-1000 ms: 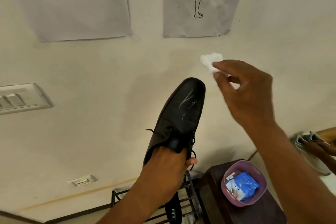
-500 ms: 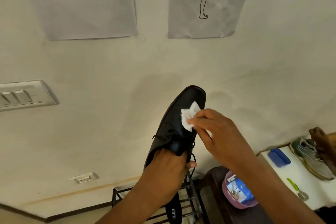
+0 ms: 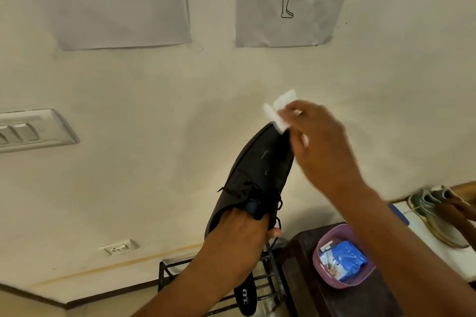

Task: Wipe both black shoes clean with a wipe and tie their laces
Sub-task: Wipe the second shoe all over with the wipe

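Note:
I hold one black shoe (image 3: 260,170) up in front of the wall, toe pointing up and away. My left hand (image 3: 239,237) is pushed into its opening and grips it at the heel. Its dark laces (image 3: 277,204) hang loose near the tongue. Faint pale streaks show on the upper. My right hand (image 3: 319,141) pinches a small white wipe (image 3: 279,110) at the toe tip, blurred by motion. A second black shoe (image 3: 246,298) shows partly on the rack below, mostly hidden by my left forearm.
A black metal shoe rack (image 3: 273,278) stands against the wall below. To its right a dark stool (image 3: 301,265) bears a pink bowl (image 3: 332,283) with blue packets. A grey sneaker (image 3: 432,216) and another person's hand (image 3: 461,211) are on a white surface at far right.
My right hand has swept the wipe from the middle of the upper to the toe tip. One second ago it was lifted off the shoe. The left hand keeps its grip.

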